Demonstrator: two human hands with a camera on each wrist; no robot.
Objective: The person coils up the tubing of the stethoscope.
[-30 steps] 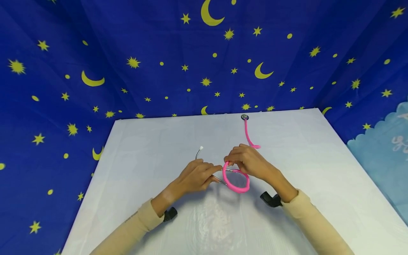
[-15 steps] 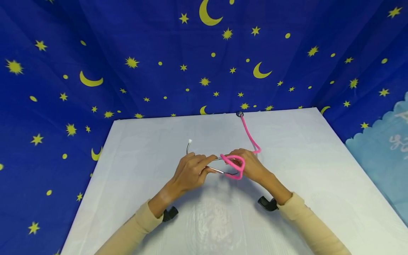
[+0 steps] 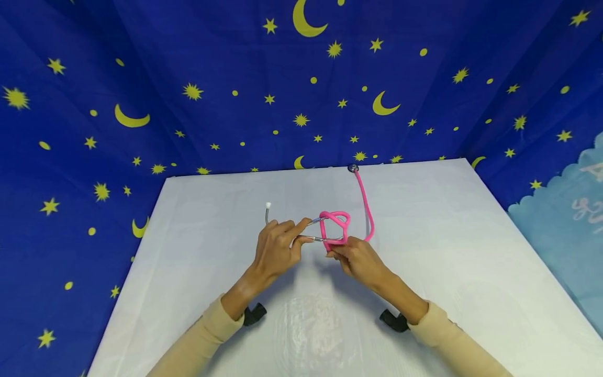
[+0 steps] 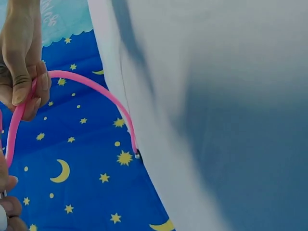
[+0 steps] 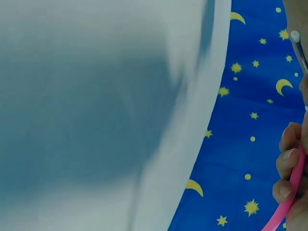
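Both hands hold a stethoscope with pink tubing (image 3: pixel 369 212) above the table. My left hand (image 3: pixel 277 246) grips its metal ear tubes (image 3: pixel 316 239); one white eartip (image 3: pixel 268 205) sticks up past the knuckles. The tubing is wound into a loop around the ear tubes, between the two hands. Below that loop my right hand (image 3: pixel 360 262) pinches the pink tube; in the left wrist view the tube runs between thumb and fingers (image 4: pixel 31 89). From there it trails to the round chest piece (image 3: pixel 353 168), at the table's far edge.
The white table (image 3: pixel 424 220) reaches to a blue curtain (image 3: pixel 264 68) with yellow moons and stars behind and on the left. A light blue patch (image 3: pixel 565 209) shows at the right. Black wrist mounts (image 3: pixel 255 314) hang under both forearms.
The right hand has moved down and nearer, passing from above the pink loop to below it. The tubing has been wrapped over the ear tubes. The left hand has shifted slightly left and up.
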